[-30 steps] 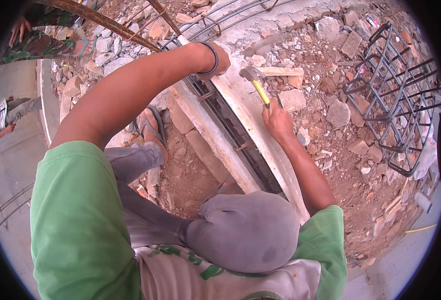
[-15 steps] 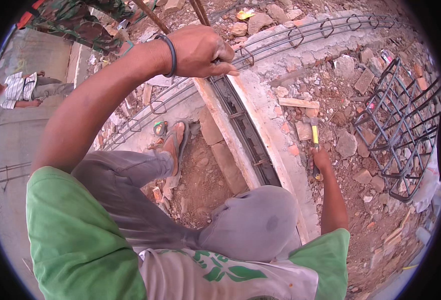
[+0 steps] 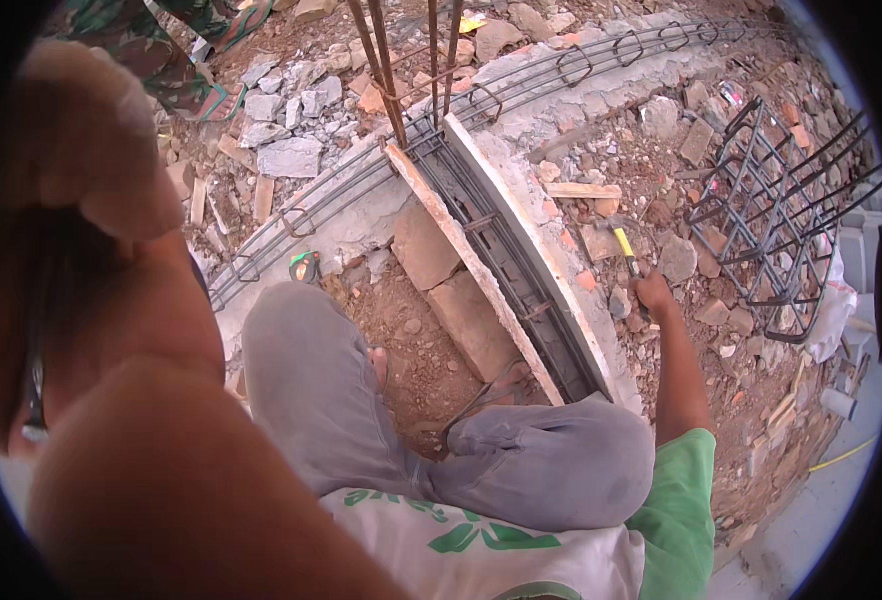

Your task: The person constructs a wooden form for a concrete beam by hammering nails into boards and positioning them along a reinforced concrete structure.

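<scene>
My left hand (image 3: 91, 150) is raised close at the left, large and blurred. Its fingers look curled in, and a thin dark piece with a shiny end (image 3: 35, 425) shows beside them, too unclear to name. Off to the right, my right hand (image 3: 653, 292) grips a hammer (image 3: 623, 240) by its handle, the yellow part of the shaft and the head pointing away over the rubble. Between my hands runs a narrow formwork channel, with a left board (image 3: 466, 262) and a right board (image 3: 526, 240). Steel reinforcing bars (image 3: 481, 222) lie inside it.
A tape measure (image 3: 304, 266) rests on the concrete left of the channel. Upright rods (image 3: 435, 60) rise at its far end, where long tied bars (image 3: 601, 62) cross. A rebar cage (image 3: 771, 215) stands right among broken bricks. A person in camouflage trousers (image 3: 176, 70) is at far left.
My left hand has swung from above the channel's far end to the left, close to the view. My legs have shifted and the tape measure shows more fully. My right hand keeps the hammer.
</scene>
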`<state>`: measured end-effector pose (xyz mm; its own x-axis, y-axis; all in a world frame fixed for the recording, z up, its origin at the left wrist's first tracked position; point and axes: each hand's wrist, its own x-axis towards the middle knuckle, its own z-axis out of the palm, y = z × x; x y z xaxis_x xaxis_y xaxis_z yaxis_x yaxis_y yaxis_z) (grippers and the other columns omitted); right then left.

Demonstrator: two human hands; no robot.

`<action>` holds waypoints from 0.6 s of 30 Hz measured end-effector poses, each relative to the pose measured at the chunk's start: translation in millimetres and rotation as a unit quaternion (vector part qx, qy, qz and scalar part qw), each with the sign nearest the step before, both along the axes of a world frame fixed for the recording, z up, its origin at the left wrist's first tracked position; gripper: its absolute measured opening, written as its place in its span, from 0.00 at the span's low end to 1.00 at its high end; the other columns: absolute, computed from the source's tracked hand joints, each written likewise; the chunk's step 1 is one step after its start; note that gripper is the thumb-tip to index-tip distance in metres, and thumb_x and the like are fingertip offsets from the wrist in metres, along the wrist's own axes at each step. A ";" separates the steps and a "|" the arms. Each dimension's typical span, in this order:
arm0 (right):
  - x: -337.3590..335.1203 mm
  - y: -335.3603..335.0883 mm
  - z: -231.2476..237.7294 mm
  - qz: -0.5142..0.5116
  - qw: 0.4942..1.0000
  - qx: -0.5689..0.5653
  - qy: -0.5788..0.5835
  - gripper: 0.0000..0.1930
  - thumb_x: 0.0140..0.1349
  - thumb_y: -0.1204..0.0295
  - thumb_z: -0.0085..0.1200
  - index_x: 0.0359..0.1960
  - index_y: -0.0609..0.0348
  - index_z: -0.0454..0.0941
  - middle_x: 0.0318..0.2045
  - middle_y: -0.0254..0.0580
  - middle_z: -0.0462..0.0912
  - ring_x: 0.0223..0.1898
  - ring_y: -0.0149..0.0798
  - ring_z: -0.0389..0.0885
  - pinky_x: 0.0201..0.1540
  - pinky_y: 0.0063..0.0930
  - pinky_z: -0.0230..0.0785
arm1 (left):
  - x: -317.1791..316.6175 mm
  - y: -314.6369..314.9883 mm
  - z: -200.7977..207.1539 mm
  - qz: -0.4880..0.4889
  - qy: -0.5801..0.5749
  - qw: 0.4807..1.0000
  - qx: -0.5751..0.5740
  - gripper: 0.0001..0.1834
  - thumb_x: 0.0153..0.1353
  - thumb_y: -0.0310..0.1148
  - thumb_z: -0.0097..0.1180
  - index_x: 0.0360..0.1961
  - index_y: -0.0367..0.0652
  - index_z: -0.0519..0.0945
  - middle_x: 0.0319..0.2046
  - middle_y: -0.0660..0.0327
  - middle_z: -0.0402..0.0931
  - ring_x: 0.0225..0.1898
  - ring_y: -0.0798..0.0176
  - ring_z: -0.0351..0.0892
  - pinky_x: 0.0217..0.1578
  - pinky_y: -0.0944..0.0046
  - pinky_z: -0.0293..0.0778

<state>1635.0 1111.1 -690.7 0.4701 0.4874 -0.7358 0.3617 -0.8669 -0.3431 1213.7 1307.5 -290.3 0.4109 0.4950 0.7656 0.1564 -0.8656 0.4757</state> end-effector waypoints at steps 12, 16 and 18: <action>-153.4 -79.8 232.5 -0.168 0.960 0.175 -0.137 0.18 0.55 0.69 0.56 0.45 0.64 0.72 0.25 0.42 0.75 0.28 0.37 0.77 0.34 0.33 0.69 | 46.7 20.1 -11.8 -0.150 -0.032 0.988 -0.006 0.07 0.56 0.24 0.65 0.36 0.36 0.82 0.27 0.62 0.79 0.21 0.77 0.70 0.21 0.74 0.63; -200.2 -146.8 294.7 -0.338 0.902 0.205 -0.172 0.11 0.59 0.66 0.57 0.36 0.61 0.74 0.19 0.32 0.71 0.21 0.27 0.73 0.26 0.27 0.66 | 95.3 -12.4 -69.1 -0.262 0.104 0.950 -0.137 0.07 0.56 0.22 0.64 0.37 0.37 0.82 0.27 0.63 0.79 0.22 0.79 0.70 0.21 0.76 0.63; -233.6 -163.4 292.1 -0.410 0.864 0.245 -0.160 0.10 0.60 0.66 0.59 0.32 0.59 0.75 0.18 0.30 0.71 0.20 0.24 0.72 0.25 0.24 0.65 | 102.8 -13.4 -147.3 -0.308 0.281 0.893 -0.167 0.10 0.53 0.30 0.68 0.37 0.41 0.83 0.22 0.62 0.77 0.17 0.73 0.69 0.21 0.72 0.65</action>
<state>1401.4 947.7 -398.6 0.9463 0.1099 -0.3040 -0.1608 -0.6558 -0.7376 1316.5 1294.1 -437.6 0.9573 0.2041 0.2047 -0.0061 -0.6937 0.7203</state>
